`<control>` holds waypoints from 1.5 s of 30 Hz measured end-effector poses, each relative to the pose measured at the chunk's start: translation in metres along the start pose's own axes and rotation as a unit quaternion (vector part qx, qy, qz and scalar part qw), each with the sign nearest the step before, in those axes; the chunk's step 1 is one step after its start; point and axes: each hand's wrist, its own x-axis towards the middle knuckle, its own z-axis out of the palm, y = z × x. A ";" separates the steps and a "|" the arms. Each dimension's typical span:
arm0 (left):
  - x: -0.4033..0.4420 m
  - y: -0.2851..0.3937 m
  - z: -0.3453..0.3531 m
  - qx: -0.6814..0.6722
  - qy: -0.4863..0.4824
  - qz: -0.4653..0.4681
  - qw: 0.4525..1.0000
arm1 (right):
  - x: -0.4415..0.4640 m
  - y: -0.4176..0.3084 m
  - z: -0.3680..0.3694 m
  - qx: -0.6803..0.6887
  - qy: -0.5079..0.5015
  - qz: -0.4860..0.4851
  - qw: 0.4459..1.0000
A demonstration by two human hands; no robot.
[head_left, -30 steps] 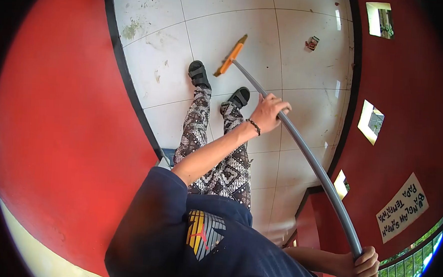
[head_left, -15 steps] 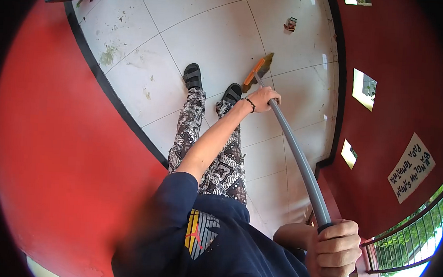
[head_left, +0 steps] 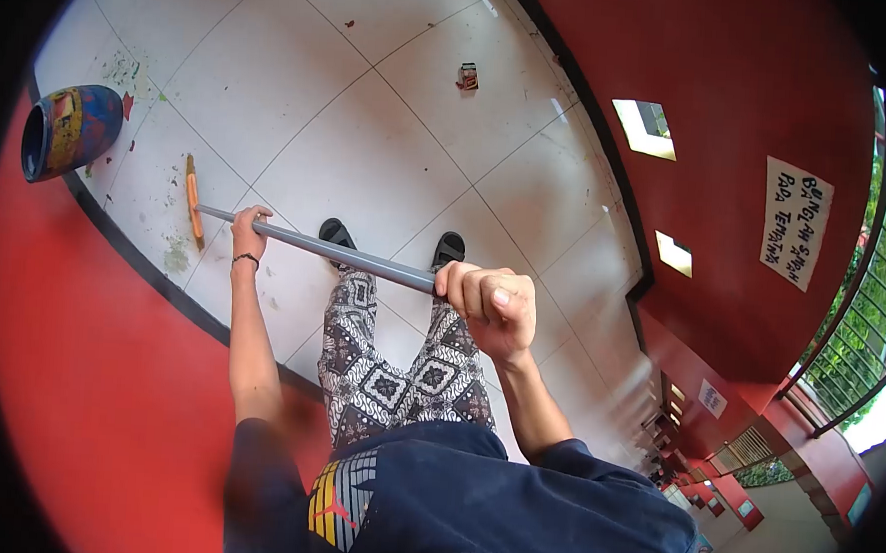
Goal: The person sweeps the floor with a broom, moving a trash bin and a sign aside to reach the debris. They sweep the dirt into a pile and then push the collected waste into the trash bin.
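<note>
A broom (head_left: 344,255) is gripped by the left hand (head_left: 248,229) near its orange head (head_left: 196,222) and by the right hand (head_left: 494,304) at the handle's end. The head is held at the tiled floor (head_left: 302,99) near a painted pot (head_left: 95,123), whose contents cannot be discerned.
</note>
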 end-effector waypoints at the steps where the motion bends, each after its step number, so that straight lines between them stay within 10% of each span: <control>1: 0.005 0.014 -0.005 0.003 0.009 0.014 1.000 | -0.002 -0.013 0.004 0.000 0.023 0.001 1.000; 10: 0.033 0.443 0.135 -0.216 -0.055 0.188 0.957 | -0.075 -0.306 -0.103 -0.095 -0.070 -0.385 0.915; 15: 0.083 0.580 0.288 -0.306 -0.110 0.286 0.901 | -0.043 -0.352 -0.152 -0.365 -0.200 -0.244 0.876; 21: 0.169 0.546 0.397 -0.224 -0.216 0.299 0.902 | 0.020 -0.265 -0.224 -0.415 -0.169 -0.191 0.873; 27: 0.138 0.481 0.335 -0.213 -0.169 0.111 0.956 | 0.007 -0.302 -0.243 -0.252 -0.216 -0.251 0.909; 34: 0.101 0.391 0.250 -0.061 -0.068 0.133 0.987 | -0.022 -0.275 -0.264 -0.150 -0.235 -0.242 0.929; 41: 0.051 0.487 0.261 -0.043 -0.038 0.127 0.990 | -0.093 -0.329 -0.358 0.117 0.088 -0.348 0.926; 45: -0.004 0.610 0.324 -0.085 -0.140 0.209 0.964 | -0.184 -0.394 -0.385 0.005 0.171 -0.449 0.877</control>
